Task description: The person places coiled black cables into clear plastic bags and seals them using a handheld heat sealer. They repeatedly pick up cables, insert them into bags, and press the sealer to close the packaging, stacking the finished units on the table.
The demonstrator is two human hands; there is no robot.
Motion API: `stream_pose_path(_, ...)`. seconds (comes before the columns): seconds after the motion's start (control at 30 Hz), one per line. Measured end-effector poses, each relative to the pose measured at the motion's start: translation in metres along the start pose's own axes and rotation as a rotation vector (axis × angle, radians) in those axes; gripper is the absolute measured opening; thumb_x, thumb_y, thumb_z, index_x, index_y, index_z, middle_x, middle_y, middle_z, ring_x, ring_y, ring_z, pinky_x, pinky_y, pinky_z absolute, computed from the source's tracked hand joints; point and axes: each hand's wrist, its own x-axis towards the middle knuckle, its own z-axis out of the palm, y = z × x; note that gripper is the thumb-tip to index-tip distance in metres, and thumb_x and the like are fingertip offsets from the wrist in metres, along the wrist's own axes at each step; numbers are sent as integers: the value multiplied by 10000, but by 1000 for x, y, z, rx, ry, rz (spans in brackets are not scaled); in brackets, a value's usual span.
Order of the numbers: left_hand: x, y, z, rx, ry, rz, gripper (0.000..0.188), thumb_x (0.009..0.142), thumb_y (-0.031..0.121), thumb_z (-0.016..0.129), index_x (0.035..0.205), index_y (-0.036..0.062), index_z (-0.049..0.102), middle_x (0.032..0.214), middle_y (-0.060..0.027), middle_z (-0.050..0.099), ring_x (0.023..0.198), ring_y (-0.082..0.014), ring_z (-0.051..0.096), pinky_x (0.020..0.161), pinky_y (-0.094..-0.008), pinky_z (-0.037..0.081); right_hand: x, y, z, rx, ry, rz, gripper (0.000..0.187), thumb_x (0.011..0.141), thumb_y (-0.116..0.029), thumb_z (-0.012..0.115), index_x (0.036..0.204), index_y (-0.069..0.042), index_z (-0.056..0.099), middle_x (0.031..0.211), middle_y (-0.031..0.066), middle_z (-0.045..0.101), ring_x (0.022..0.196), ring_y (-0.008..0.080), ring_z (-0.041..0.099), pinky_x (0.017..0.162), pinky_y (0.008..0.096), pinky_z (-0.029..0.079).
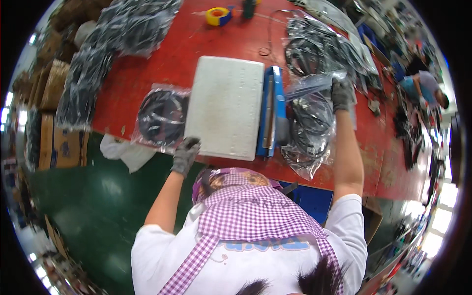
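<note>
My right hand (340,94), in a grey glove, is closed on the upper edge of a clear plastic bag (314,84) at the right of the table. Beneath that bag lie bagged black cables (310,120). My left hand (186,156), gloved too, is at the table's front edge by the lower left corner of a white foam board (226,105). Its fingers are curled, and what they hold, if anything, is hidden. Just beyond it a coiled black cable in a clear bag (163,117) lies flat, left of the board.
A blue clipboard-like holder (271,110) stands along the board's right side. Piles of bagged cables (132,27) cover the far left of the red table (182,49). Yellow tape (217,16) lies at the back. Cardboard boxes (61,147) stand left; another person (425,88) is far right.
</note>
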Motion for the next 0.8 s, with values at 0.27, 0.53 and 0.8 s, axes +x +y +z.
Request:
stream_pose_path(0.27,-4,66,78,-597,-434,-212,243,802,180,546,1003,43,535,908,-79,578,821,-170,566,725,-308,479,47,-296,-150,1208,-171,150,143,818,-177,529,702,-104,569,529,-29,496,411,48,417,363,201,282)
stream_pose_path(0.53,-26,140,71,-1256,-644,-376,449,808,372,500,1100,32,486,987,-106,564,917,-225,538,857,-392,411,-38,-292,-192,1279,-578,448,210,807,-262,541,887,-73,585,514,-16,480,386,66,408,348,200,280)
stream_pose_path(0.8,31,20,-21,-654,-405,-481,283,801,210,541,1024,36,524,922,-87,583,816,-194,571,753,-325,475,-228,-207,-139,791,-1002,648,256,815,-236,545,646,-44,562,516,-15,470,470,55,409,430,222,331)
